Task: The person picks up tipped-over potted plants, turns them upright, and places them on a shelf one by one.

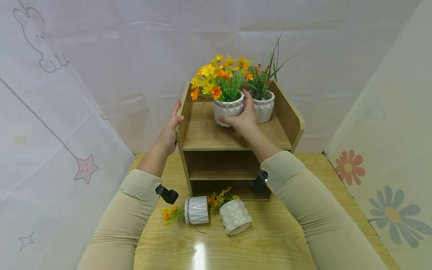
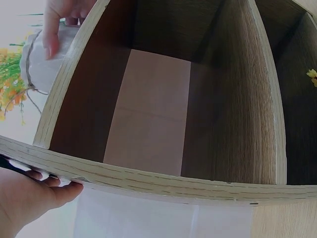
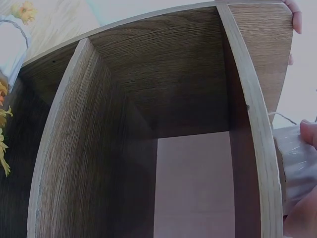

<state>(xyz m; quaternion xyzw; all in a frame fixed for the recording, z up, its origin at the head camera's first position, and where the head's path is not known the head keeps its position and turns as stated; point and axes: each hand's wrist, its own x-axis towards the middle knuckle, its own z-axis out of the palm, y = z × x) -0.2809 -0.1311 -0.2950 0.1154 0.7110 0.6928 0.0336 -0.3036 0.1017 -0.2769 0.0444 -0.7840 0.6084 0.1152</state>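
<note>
My right hand (image 1: 244, 118) grips a white ribbed flowerpot (image 1: 224, 109) of yellow and orange artificial flowers, thumb across its front and fingers round its right side. The pot is upright at the top board of a small wooden shelf (image 1: 199, 139). Just right of it stands another white flowerpot (image 1: 266, 110) with red-tipped greenery and long grass blades, partly behind my hand. My left hand (image 1: 167, 133) rests against the outside of the shelf's left side panel, fingers extended. In the left wrist view its thumb lies along the panel's edge (image 2: 148, 173).
On the wooden table (image 1: 168, 247), in front of the shelf, a white ribbed pot (image 1: 197, 210) with orange flowers lies on its side. Beside it lies a white bubble-textured pot (image 1: 235, 217), its flowers toward the shelf. Printed cloth walls (image 1: 141, 56) stand behind and at both sides.
</note>
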